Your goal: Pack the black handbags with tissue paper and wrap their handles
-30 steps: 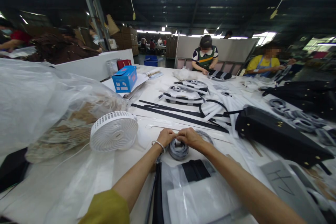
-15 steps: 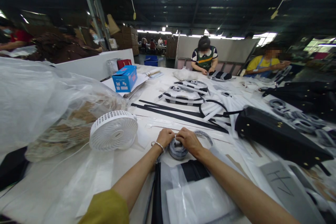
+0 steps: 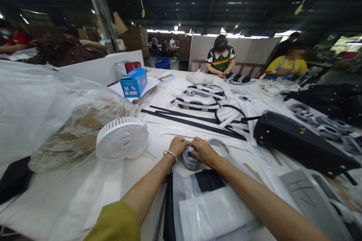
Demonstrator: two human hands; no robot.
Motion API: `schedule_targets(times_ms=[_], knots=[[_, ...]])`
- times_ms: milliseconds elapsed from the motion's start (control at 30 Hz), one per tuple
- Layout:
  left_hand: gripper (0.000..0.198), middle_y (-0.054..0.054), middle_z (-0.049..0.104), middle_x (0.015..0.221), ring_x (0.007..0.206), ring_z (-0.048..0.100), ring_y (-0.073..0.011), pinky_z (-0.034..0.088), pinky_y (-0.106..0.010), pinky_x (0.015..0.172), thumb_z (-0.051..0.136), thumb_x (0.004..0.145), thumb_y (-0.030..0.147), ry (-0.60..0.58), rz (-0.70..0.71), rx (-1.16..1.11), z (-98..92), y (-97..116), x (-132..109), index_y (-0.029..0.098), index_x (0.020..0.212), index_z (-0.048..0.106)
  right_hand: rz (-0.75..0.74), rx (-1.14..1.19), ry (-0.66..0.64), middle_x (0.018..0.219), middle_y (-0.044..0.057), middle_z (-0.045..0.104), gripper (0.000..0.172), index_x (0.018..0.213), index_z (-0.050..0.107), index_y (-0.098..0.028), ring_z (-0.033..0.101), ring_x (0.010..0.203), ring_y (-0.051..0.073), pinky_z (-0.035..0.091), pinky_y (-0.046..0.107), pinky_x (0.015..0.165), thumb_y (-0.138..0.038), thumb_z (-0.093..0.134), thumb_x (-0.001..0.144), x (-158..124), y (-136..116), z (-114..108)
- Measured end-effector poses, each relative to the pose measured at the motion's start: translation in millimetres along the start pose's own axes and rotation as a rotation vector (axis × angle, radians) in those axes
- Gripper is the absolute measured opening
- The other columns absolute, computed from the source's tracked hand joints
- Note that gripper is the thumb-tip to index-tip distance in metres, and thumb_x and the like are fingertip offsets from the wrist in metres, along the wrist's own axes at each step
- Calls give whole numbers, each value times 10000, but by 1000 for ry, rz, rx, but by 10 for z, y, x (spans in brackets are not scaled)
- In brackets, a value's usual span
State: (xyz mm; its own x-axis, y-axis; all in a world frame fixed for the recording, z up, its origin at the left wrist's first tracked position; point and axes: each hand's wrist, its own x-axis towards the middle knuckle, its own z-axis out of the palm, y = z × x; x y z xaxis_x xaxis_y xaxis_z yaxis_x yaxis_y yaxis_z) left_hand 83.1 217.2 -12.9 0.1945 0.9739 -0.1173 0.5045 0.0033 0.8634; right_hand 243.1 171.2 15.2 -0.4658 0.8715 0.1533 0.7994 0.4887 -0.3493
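1. Nearest me, at the bottom centre of the frame, one clear plastic sleeve lies flat between my forearms. It has a black folded piece inside.
2. Just beyond it sits the grey coiled strap roll, the only one in hand. It lies flat on the white table with its round face up, so it has no long axis. A loose grey tail arcs off to the right behind my knuckles.
3. My left hand is curled shut on the roll's upper left rim. My right hand is closed on its upper right rim. The fingertips of both meet over the far edge, so the roll lies directly beneath them and slightly toward me. Both hands touch it, and neither is nearer.
4. Left of centre stands one white round desk fan with its grille tilted up, near my left hand but apart from it.
5. At the far left lies one big clear plastic bag holding brownish goods. At the right lies one black handbag with brass studs.
6. Mid-frame, two long black flat straps run left to right.
7. Farther off is one blue cardboard box. Two co-workers sit across the table, one in a striped shirt and one in a yellow shirt.
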Motion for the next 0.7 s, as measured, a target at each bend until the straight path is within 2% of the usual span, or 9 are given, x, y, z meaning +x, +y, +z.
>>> schedule_targets(times_ms=[167, 300, 400, 467, 567, 700], knots=[[194, -2, 632, 612, 679, 572, -160, 385, -259, 625, 577, 711, 294, 27, 45, 20, 5, 26, -22, 164, 606, 674, 58, 21, -17, 915, 46, 604, 160, 954, 689, -179, 574, 894, 182, 431, 274, 820, -127, 640, 811, -17, -6, 4], [278, -2, 614, 594, 667, 559, -168, 394, -268, 630, 537, 757, 350, -74, 143, 19, -91, 51, -106, 158, 602, 666, 97, 5, 26, 886, 48, 609, 108, 900, 699, -174, 587, 891, 178, 433, 262, 812, -141, 612, 845, -72, -26, 29], [284, -13, 695, 751, 748, 604, -185, 437, -267, 680, 616, 726, 415, -207, 240, 8, -189, 68, -211, 162, 784, 733, 85, 21, 40, 924, 64, 637, 172, 1005, 689, -179, 607, 913, 189, 445, 271, 821, -148, 585, 871, -99, -26, 44], [331, -28, 723, 893, 846, 626, -207, 455, -278, 759, 669, 693, 409, -246, 289, 13, -232, 85, -273, 174, 914, 743, 97, 47, 55, 972, 77, 660, 284, 1130, 637, -170, 621, 935, 197, 455, 280, 835, -127, 601, 852, -98, -22, 46], [313, -52, 726, 982, 939, 628, -234, 450, -308, 850, 651, 706, 328, -241, 319, 35, -250, 112, -316, 179, 965, 746, 147, 84, 71, 979, 77, 684, 451, 1238, 539, -152, 641, 926, 203, 469, 289, 831, -101, 642, 802, -77, -12, 50], [313, -68, 717, 1013, 987, 624, -249, 440, -335, 909, 622, 693, 226, -212, 321, 60, -229, 127, -313, 186, 978, 746, 157, 83, 76, 971, 64, 694, 514, 1253, 514, -175, 651, 930, 204, 471, 299, 840, -104, 661, 767, -51, 6, 59]])
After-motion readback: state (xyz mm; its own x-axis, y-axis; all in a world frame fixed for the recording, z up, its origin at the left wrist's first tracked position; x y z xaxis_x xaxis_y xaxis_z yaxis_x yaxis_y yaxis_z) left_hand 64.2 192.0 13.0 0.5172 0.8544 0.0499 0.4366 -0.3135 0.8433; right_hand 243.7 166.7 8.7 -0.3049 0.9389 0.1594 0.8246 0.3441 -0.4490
